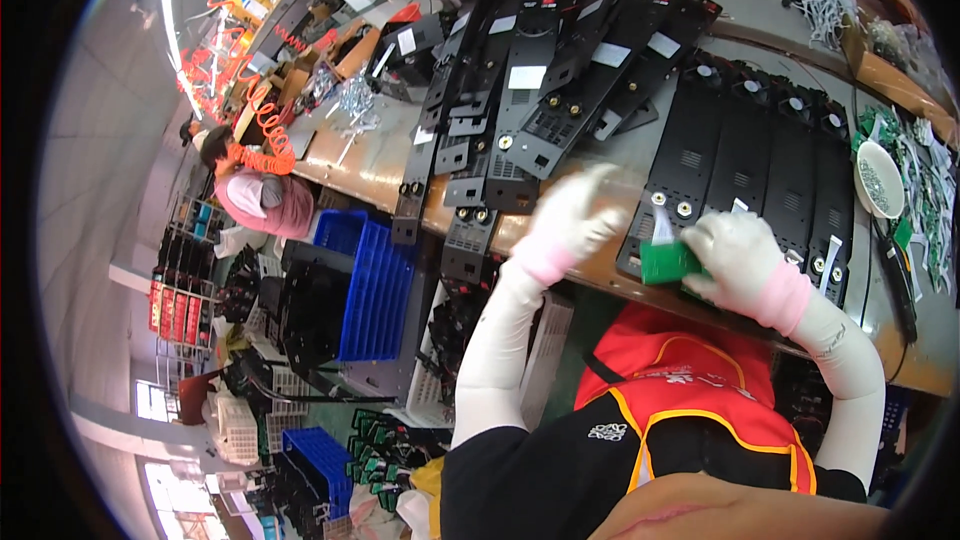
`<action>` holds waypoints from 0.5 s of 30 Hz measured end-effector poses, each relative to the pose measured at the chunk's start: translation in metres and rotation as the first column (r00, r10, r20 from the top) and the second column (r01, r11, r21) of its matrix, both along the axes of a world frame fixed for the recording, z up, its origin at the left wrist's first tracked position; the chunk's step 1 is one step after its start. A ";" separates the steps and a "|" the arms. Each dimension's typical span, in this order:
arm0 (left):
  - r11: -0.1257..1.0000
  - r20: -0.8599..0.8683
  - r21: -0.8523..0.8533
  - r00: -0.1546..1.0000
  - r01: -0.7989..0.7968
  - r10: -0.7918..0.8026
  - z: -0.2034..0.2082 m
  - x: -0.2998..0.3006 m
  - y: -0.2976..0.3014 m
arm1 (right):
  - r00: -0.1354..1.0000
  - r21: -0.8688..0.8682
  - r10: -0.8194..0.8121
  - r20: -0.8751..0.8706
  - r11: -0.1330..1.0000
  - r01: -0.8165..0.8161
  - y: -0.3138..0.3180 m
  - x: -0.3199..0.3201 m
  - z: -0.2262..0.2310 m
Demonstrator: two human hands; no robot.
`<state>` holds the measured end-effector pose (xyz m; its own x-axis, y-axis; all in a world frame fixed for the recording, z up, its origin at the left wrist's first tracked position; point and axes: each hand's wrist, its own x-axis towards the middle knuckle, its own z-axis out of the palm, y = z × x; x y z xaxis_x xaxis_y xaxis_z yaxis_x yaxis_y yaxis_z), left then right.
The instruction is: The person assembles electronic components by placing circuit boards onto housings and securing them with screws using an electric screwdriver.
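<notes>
My right hand, in a white glove with a pink cuff, grips a green circuit board over the near end of a black panel. A white ribbon cable shows just above the board. That panel lies in a row with several others, which have small fans at their far ends and brass-coloured fittings at the near ends. My left hand, gloved alike and slightly blurred, hovers left of the row with its fingers apart and holds nothing. Beyond it is an overlapping pile of black panels with white labels.
A white bowl of small metal parts sits right of the row, beside loose green boards. A black pen-shaped tool lies nearby. White cables are heaped at the far right. Blue bins stand left, near a co-worker.
</notes>
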<state>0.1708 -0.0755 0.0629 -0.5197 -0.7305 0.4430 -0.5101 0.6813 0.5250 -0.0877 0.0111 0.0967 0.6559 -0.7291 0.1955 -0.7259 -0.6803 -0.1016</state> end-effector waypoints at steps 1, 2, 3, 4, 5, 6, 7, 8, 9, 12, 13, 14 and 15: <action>0.992 0.077 -0.090 0.992 -0.088 0.095 0.013 0.012 -0.007 | 0.984 -0.002 -0.176 0.030 0.984 0.176 -0.004 -0.004 -0.005; 0.916 -0.015 -0.309 0.964 -0.257 0.265 0.011 0.021 -0.008 | 0.943 0.003 -0.328 0.055 0.944 0.329 -0.010 -0.006 -0.010; 0.920 -0.106 -0.229 0.947 -0.319 0.302 0.009 0.024 -0.006 | 0.919 -0.005 -0.386 0.083 0.922 0.387 -0.018 -0.005 -0.015; 0.919 -0.191 -0.138 0.920 -0.369 0.341 0.004 0.025 -0.003 | 0.914 -0.004 -0.399 0.077 0.916 0.400 -0.022 0.000 -0.020; 0.947 -0.185 -0.136 0.947 -0.290 0.264 -0.006 0.022 0.002 | 0.918 0.075 -0.397 0.015 0.916 0.395 -0.025 0.010 -0.025; 0.970 -0.180 -0.129 0.967 -0.206 0.182 -0.019 0.016 0.008 | 0.918 0.159 -0.393 -0.048 0.905 0.395 -0.028 0.019 -0.032; 0.985 -0.086 -0.120 0.990 -0.120 0.111 -0.035 0.008 0.015 | 0.944 0.136 -0.327 -0.038 0.935 0.329 -0.032 0.025 -0.046; 0.995 -0.035 0.017 0.995 -0.097 0.098 -0.057 -0.003 0.027 | 0.967 0.122 -0.250 -0.036 0.960 0.253 -0.030 0.028 -0.058; 0.997 -0.044 0.026 0.996 -0.071 0.072 -0.070 -0.008 0.032 | 0.975 0.119 -0.221 -0.040 0.967 0.224 -0.033 0.030 -0.061; 0.999 -0.070 0.033 0.997 -0.012 0.014 -0.096 -0.023 0.045 | 0.967 0.285 -0.224 -0.122 0.925 0.250 -0.042 0.027 -0.062; 0.999 -0.092 0.036 0.996 -0.016 0.019 -0.099 -0.023 0.044 | 0.975 0.289 -0.209 -0.080 0.931 0.224 -0.045 0.022 -0.066; 0.999 -0.114 0.039 0.993 -0.019 0.024 -0.104 -0.021 0.042 | 0.980 0.289 -0.197 -0.037 0.936 0.200 -0.048 0.021 -0.071; 0.997 -0.129 0.076 0.991 -0.022 0.032 -0.104 -0.023 0.040 | 0.980 0.361 -0.197 -0.037 0.911 0.197 -0.050 0.017 -0.070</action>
<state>0.1477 -0.0358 -0.0414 -0.4413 -0.7768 0.4494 -0.4519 0.6250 0.6365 -0.0708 -0.0385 0.0272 0.4914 -0.8645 -0.1056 -0.8415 -0.4401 -0.3134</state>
